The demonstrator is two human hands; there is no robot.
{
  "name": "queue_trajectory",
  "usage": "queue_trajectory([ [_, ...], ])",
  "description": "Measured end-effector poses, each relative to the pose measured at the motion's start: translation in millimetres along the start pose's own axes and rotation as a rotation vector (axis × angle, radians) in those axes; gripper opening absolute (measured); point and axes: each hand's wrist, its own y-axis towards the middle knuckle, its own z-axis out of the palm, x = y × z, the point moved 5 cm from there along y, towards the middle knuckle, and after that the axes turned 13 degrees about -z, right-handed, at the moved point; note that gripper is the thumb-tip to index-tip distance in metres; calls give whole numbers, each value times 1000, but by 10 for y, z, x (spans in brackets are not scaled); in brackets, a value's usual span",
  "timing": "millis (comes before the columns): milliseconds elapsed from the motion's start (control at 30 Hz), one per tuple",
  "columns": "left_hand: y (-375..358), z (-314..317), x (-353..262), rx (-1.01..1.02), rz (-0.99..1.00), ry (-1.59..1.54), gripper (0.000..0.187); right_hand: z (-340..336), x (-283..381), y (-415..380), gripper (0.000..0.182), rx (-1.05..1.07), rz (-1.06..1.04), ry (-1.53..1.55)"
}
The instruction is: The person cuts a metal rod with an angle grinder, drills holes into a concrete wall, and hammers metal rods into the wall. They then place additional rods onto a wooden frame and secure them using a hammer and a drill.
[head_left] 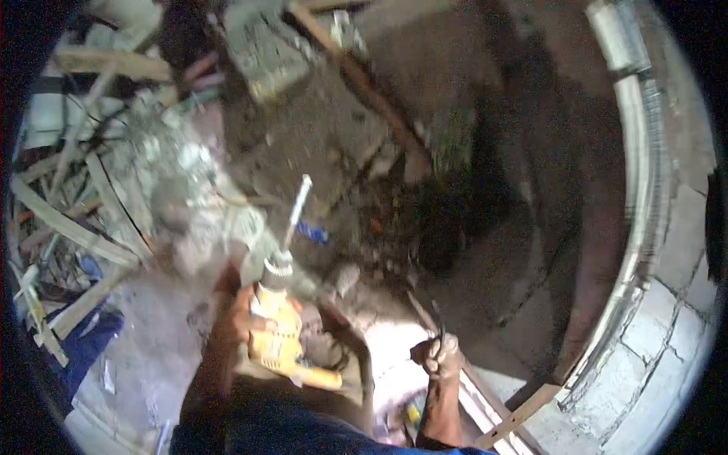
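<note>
My left hand (241, 315) is wrapped round the body of a yellow power drill (274, 334). A long pale bit (298, 208) sticks out of its chuck and points away from me. To the right, my right hand (438, 355) is closed in a fist, gripping a thin dark rod (438, 318) that rises above the knuckles. What kind of rod it is cannot be made out. A wooden bar (523, 413) with holes lies just right of that wrist.
Wood scraps (76, 227) and rubble (178, 144) are heaped at the left. A small blue object (312, 233) lies on the dirt ground beyond the drill. A long wooden beam (371, 91) lies farther off. Pale blocks (644, 371) line the right side, beside a white pipe (635, 152).
</note>
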Motion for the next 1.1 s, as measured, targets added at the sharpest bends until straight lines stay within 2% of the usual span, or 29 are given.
queue_trajectory([
  [33,-87,-100,120,65,-99,-21,77,54,83,-137,36,-183,151,-13],
  [67,-192,-201,104,123,-206,-50,76,158,105,-126,31,-36,20,116],
  [100,-310,-206,-41,125,-159,-17,76,251,130,-142,31,120,-93,267],
  [167,-488,9,-275,187,-132,-19,72,419,411,104,26,-177,-192,39],
  [233,-755,332,-526,228,-72,-54,68,799,707,188,25,-265,-70,-44],
  [267,-809,459,-748,232,6,-76,67,1192,918,283,27,80,-103,-135],
  [300,-865,558,-862,354,-40,-15,66,1311,879,226,24,237,-18,-59],
  [333,-970,621,-987,344,-53,-60,70,1850,1041,165,27,410,69,-197],
  [400,-1124,676,-1226,404,-90,-50,74,2677,1156,164,36,559,-102,-695],
  [467,-1220,664,-1421,455,-81,35,80,3174,1079,84,38,553,53,-741],
  [500,-1345,716,-1599,478,-98,67,81,3278,958,79,39,611,118,-661],
  [533,-1431,813,-1728,499,-119,102,83,3306,901,73,39,592,94,-650],
  [600,-1559,867,-1890,541,-99,121,83,3594,788,-73,38,786,66,-795],
  [633,-1632,918,-1963,549,-116,125,83,3607,746,-101,37,783,68,-788],
  [667,-1688,948,-2006,566,-130,143,83,3670,799,-106,44,650,-40,-738],
  [733,-1740,948,-2111,512,-86,178,81,3765,997,-36,44,581,-23,-601],
  [767,-1730,958,-2108,426,-92,190,81,3866,1148,-43,44,571,-42,-575],
  [800,-1749,990,-2120,436,-100,205,81,3994,1314,-35,44,605,-135,-607],
  [900,-1728,973,-2100,380,-113,230,66,4203,1627,-19,44,599,-91,-536],
  [933,-1745,1007,-2039,389,-117,243,66,4164,1637,19,45,601,-73,-520],
  [1000,-1719,1084,-2033,260,-21,179,57,3966,1591,107,44,664,-61,-468],
  [1067,-1788,1279,-2005,211,-15,167,50,3811,1642,74,49,466,64,-298],
  [1100,-1775,1351,-1974,212,-23,100,50,3460,1245,343,55,451,116,-179],
])
